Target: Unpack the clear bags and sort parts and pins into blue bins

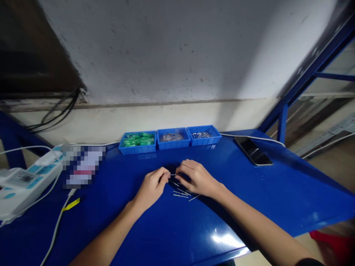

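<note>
Over the middle of the blue table, my left hand (154, 184) and my right hand (197, 176) meet with their fingertips pinched. A thin silvery blind rivet (172, 174) spans the short gap between them, one end at each hand's fingers. Just below my right hand, several loose rivets (181, 195) lie scattered on the tabletop. Part of that pile is hidden by the right hand. Whatever else the curled fingers may cover cannot be made out.
Three blue bins stand along the wall: one with green pieces (138, 140), one with translucent contents (172, 137), one with rivets (202, 135). A dark phone (253, 150) lies right. Left are a power strip (30, 183) and a white cable (57, 231) with a yellow tag.
</note>
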`<state>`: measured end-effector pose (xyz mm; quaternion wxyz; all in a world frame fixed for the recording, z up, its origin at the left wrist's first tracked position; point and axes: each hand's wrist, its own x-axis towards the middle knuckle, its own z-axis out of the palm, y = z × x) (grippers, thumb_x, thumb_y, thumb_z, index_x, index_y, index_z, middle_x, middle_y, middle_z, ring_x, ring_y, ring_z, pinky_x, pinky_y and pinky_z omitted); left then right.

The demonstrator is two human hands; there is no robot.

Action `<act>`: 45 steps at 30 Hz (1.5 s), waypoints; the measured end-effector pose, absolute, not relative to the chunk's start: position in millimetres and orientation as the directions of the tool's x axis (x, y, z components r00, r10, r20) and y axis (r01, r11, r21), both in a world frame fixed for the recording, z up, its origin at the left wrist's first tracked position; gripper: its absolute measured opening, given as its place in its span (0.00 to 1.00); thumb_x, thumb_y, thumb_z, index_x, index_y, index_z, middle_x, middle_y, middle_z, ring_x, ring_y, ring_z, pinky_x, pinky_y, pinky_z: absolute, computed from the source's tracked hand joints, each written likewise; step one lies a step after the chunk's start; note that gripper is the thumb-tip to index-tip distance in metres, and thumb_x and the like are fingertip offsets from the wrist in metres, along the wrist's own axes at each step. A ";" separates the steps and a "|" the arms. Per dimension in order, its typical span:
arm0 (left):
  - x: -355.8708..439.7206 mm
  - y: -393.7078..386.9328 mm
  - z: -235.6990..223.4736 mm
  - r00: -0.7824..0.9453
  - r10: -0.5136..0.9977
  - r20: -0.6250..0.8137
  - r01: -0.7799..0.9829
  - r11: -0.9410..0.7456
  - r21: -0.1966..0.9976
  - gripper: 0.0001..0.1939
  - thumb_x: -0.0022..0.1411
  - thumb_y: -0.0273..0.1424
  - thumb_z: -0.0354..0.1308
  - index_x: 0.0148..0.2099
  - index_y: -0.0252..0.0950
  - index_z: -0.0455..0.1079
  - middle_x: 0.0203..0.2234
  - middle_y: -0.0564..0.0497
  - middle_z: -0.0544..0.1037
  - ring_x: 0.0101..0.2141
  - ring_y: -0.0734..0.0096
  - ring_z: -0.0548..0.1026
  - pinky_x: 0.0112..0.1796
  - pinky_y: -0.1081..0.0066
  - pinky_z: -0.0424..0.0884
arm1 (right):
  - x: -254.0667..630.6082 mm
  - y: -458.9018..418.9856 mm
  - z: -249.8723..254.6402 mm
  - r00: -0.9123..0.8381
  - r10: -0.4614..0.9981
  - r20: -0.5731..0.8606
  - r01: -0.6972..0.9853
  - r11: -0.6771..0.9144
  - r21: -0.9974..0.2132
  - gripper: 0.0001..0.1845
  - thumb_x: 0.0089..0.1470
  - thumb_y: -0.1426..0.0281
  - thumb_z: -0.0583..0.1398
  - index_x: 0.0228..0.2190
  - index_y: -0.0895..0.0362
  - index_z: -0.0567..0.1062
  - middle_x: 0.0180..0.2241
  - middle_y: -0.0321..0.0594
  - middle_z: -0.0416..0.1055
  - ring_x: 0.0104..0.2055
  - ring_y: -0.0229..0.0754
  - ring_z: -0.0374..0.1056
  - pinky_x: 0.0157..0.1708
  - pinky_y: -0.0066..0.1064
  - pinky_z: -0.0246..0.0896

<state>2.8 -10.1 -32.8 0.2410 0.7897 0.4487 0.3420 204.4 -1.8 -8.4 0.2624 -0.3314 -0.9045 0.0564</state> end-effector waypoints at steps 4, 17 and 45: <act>2.8 -11.3 -31.9 0.381 0.865 0.325 0.540 -0.494 0.682 0.11 0.67 0.31 0.44 0.31 0.37 0.62 0.23 0.56 0.71 0.26 0.75 0.71 0.30 0.76 0.64 | 202.0 -3.7 -9.0 -0.654 0.626 0.425 0.574 0.777 -0.260 0.08 0.59 0.69 0.51 0.32 0.58 0.67 0.27 0.40 0.65 0.29 0.39 0.58 0.31 0.30 0.52; 7.9 -15.0 -31.7 0.397 0.812 0.429 0.481 -0.582 0.656 0.03 0.64 0.28 0.50 0.37 0.37 0.65 0.26 0.56 0.71 0.26 0.78 0.70 0.31 0.78 0.65 | 197.1 -7.2 -13.2 -0.602 0.666 0.440 0.522 0.746 -0.413 0.08 0.58 0.71 0.49 0.29 0.58 0.65 0.26 0.39 0.65 0.27 0.38 0.59 0.29 0.29 0.52; 2.4 -8.8 -34.9 0.536 0.796 0.281 0.667 -0.603 0.438 0.07 0.63 0.30 0.51 0.34 0.40 0.70 0.35 0.52 0.74 0.39 0.65 0.68 0.41 0.63 0.60 | 292.6 47.3 -10.3 0.093 0.802 0.591 0.928 0.144 -0.343 0.16 0.55 0.60 0.54 0.39 0.59 0.72 0.33 0.47 0.71 0.33 0.46 0.67 0.32 0.35 0.61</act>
